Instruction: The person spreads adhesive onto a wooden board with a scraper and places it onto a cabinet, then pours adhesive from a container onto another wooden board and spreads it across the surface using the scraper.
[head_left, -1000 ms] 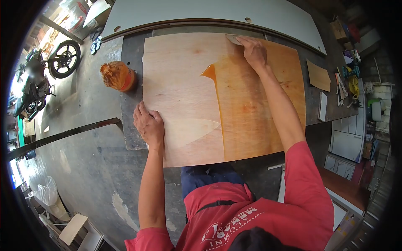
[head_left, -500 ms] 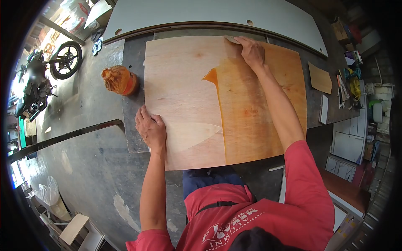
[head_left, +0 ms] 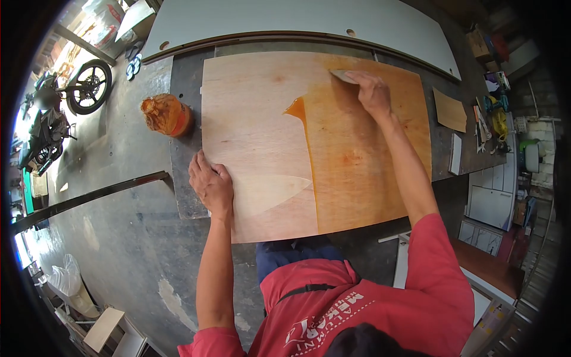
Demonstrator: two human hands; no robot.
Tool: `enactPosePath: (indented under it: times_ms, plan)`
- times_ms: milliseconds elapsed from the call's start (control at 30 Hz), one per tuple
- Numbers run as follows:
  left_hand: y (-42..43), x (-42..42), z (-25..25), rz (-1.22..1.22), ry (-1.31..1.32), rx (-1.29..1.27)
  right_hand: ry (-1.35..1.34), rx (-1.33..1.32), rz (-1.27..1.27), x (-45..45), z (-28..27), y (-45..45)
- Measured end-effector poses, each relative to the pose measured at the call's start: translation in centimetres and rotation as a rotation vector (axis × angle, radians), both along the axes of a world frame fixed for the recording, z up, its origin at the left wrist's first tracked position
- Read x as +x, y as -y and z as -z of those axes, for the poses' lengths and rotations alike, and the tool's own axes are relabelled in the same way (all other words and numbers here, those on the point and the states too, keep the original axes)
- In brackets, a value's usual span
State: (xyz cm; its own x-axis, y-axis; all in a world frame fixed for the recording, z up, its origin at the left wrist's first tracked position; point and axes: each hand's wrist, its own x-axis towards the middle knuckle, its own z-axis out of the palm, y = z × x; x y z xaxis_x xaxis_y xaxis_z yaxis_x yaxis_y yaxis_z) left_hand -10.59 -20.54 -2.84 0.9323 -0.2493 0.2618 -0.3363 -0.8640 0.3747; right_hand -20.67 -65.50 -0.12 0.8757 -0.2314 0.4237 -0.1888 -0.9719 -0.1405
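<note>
A plywood board (head_left: 256, 131) lies flat on a dark tabletop; its right part is coated amber and its left part is bare and pale. A thick line of amber liquid (head_left: 295, 108) runs down the boundary, with a wider puddle at its top. In my right hand (head_left: 375, 95), closed, is a thin flat spreader (head_left: 344, 76), tilted over the coated far part of the board. My left hand (head_left: 212, 185) rests on the board's left edge, fingers extended and thumb apart. A jar of orange liquid (head_left: 169, 116), topped with crumpled stained wrapping, stands left of the board.
A long white panel (head_left: 285, 18) with round holes lies beyond the board. On the right are a brown cardboard piece (head_left: 449, 110), a white block (head_left: 455, 153) and tools (head_left: 482, 126). A motorcycle (head_left: 56, 107) stands at far left, near a dark metal bar (head_left: 89, 195).
My right hand has drawn the spreader from the board's far edge towards me and slightly right. My left hand stays at the left edge. The view has shifted slightly.
</note>
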Motion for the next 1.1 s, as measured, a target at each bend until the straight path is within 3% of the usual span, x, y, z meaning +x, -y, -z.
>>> enactPosePath:
  times_ms: [100,333,633,800,900,967,1100]
  plan:
    - [0.1,-0.2,0.0,0.001,0.002,-0.002,-0.013,0.023,0.059,-0.1,-0.8,2.0]
    - [0.0,0.0,0.1,0.008,-0.005,0.001,0.056,-0.055,0.101,-0.1,3.4,2.6]
    - [-0.1,0.0,0.3,0.006,0.019,0.005,0.036,0.115,0.076,2.2,1.0,3.3]
    - [-0.2,0.0,0.4,-0.013,0.01,0.002,0.029,-0.047,0.028,-0.8,0.4,-0.3]
    - [0.0,-0.1,0.3,-0.009,0.012,0.006,0.068,0.067,0.175,-0.8,-2.0,0.9]
    - [-0.1,0.0,0.3,-0.019,0.01,0.013,-0.27,0.089,0.507,0.9,-3.6,2.5]
    - [-0.1,-0.2,0.5,-0.011,0.017,0.024,-0.412,0.067,0.428,4.2,-2.9,2.9]
